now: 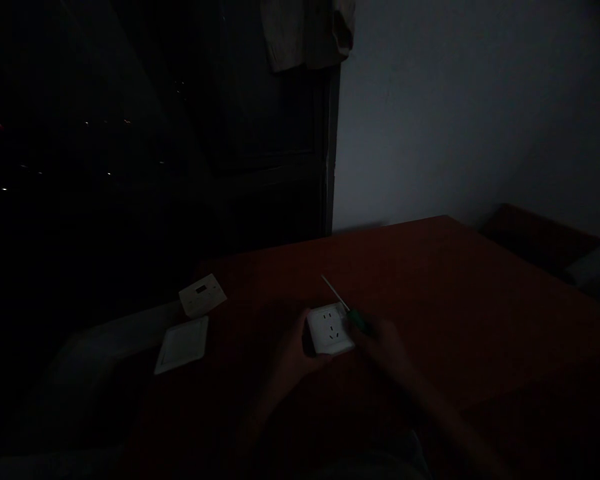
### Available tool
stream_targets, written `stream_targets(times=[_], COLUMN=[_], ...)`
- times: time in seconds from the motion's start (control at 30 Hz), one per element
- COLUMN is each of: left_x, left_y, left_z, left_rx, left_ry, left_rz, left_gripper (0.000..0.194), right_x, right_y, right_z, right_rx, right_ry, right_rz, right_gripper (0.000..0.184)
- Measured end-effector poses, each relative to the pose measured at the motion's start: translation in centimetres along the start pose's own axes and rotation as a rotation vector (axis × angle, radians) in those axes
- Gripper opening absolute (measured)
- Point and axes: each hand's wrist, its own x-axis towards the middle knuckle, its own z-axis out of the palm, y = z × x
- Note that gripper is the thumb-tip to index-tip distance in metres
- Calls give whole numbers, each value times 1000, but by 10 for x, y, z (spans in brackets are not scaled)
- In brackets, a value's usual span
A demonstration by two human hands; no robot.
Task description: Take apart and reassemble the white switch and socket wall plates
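Note:
In the dim head view, a white wall socket [325,333] with several dark slots is held over the brown table. My left hand [300,350] grips its left side and lower edge, fingers closed around it. At the socket's right edge is my right hand [380,340], wrapped round the green handle of a screwdriver [357,320]. The screwdriver's thin metal shaft points up and to the left, past the socket's upper right corner. Whether the right fingers also touch the socket is too dark to tell.
On the table's left side lie a flat white cover plate [183,345] and, just behind it, a pale plate with a small dark cutout [203,295]. The brown table [430,280] reaches to a pale wall [430,113]. A dark window [105,147] stands at the left.

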Motion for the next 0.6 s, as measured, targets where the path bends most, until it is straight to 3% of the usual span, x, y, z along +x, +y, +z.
stream_targets(times=[0.13,0.3,0.43,0.6], left_x=[28,70,100,127], left_y=[26,55,64,73], left_z=[13,48,76,95], left_rx=[-36,-126,-147,-139], left_ry=[-14,9,-9,-32], left_rz=[78,173,199,234], left_gripper=[87,89,85,83], right_x=[15,41,61,78], right_y=[14,33,52,73], right_z=[-26,-65,-83,-97], right_rx=[19,65,88,112], right_ry=[60,161,229,279], right_rz=[92,209,287,347], right_gripper=[38,38,35,37])
